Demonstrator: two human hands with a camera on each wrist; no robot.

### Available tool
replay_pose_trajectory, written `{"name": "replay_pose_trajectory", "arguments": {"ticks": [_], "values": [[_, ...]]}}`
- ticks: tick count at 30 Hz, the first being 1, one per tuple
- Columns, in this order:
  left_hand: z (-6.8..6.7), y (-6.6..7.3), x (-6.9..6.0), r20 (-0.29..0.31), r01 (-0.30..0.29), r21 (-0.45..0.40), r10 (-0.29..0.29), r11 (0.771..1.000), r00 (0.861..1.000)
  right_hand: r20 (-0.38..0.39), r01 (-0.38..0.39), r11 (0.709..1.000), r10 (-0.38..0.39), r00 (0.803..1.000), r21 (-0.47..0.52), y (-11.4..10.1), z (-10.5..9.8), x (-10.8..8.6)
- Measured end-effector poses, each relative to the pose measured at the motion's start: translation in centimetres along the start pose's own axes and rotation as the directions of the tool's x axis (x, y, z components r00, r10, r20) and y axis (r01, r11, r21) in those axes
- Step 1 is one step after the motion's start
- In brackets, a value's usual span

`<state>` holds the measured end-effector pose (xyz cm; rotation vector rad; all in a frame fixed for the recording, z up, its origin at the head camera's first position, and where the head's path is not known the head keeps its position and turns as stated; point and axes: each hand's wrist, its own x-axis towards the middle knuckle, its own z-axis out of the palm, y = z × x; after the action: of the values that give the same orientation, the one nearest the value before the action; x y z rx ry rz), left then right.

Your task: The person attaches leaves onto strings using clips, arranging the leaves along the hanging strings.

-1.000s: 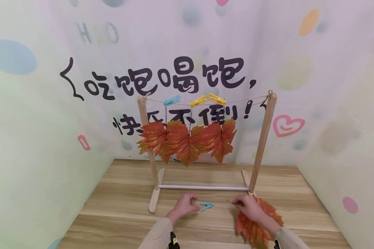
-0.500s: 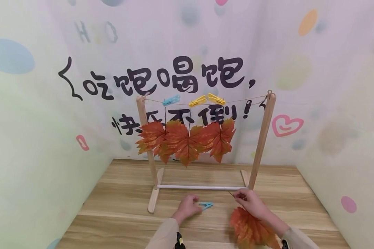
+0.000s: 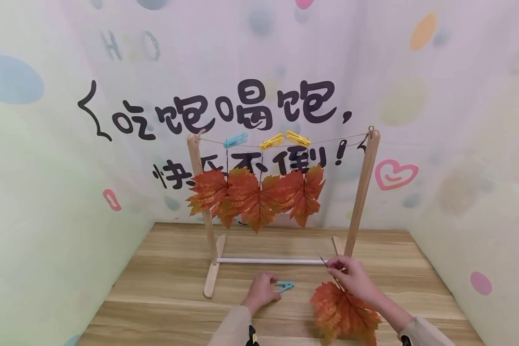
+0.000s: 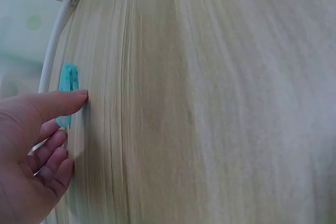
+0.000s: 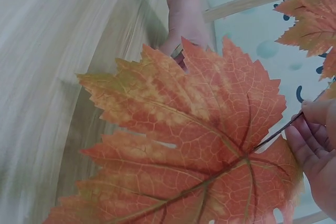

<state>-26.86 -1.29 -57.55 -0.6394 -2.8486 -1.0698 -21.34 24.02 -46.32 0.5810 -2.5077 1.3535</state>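
Observation:
My right hand [image 3: 352, 278] pinches the dark stem of an orange-red artificial maple leaf [image 3: 343, 312] between thumb and fingertips. The leaf's blade hangs below that hand and fills much of the right wrist view. Low over the table, my left hand [image 3: 261, 290] has its thumb and fingers spread around the near end of a light blue clothespin [image 3: 287, 286]. In the left wrist view the thumb crosses in front of the clothespin [image 4: 67, 77]; whether it touches cannot be made out.
Behind the hands stands a wooden rack with two posts [image 3: 363, 192], a white crossbar [image 3: 268, 261] and a string. From the string hang several maple leaves [image 3: 257, 197], held by a blue clothespin [image 3: 235, 140] and two yellow clothespins [image 3: 272, 141]. Printed cloth walls [image 3: 467, 144] enclose the table.
My right hand has lifted slightly, and the leaf has swung leftward with its stem now pointing more upward. My left hand has moved right, closer around the clothespin, which stays on the table.

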Motion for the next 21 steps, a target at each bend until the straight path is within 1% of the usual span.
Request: {"name": "replay_pose_trajectory", "arguments": {"ticks": [6,14,15,18,21], "values": [[-0.07,0.03,-0.14,-0.011,-0.01,-0.034,0.009,0.999,1.0,-0.013,-0.008,1.0,0.009,1.0,0.02,-0.7,-0.2,0.04],[-0.01,-0.09,-0.31,-0.021,-0.014,-0.067,0.012,0.998,1.0,-0.037,-0.006,1.0,0.007,0.999,0.021,-0.27,-0.22,-0.11],[0.02,-0.17,-0.3,-0.023,-0.012,-0.08,0.01,0.997,1.0,-0.041,-0.003,1.0,0.004,0.999,0.017,-0.66,-0.32,-0.13],[0.04,-0.4,-0.15,-0.019,0.007,-0.139,-0.009,0.99,1.0,-0.054,0.006,1.0,-0.005,0.999,0.014,-0.6,-0.56,-0.2],[-0.21,-0.42,0.03,0.003,0.025,-0.182,-0.025,0.983,1.0,-0.054,-0.002,1.0,0.003,0.999,0.01,-0.49,-0.86,-0.26]]}}
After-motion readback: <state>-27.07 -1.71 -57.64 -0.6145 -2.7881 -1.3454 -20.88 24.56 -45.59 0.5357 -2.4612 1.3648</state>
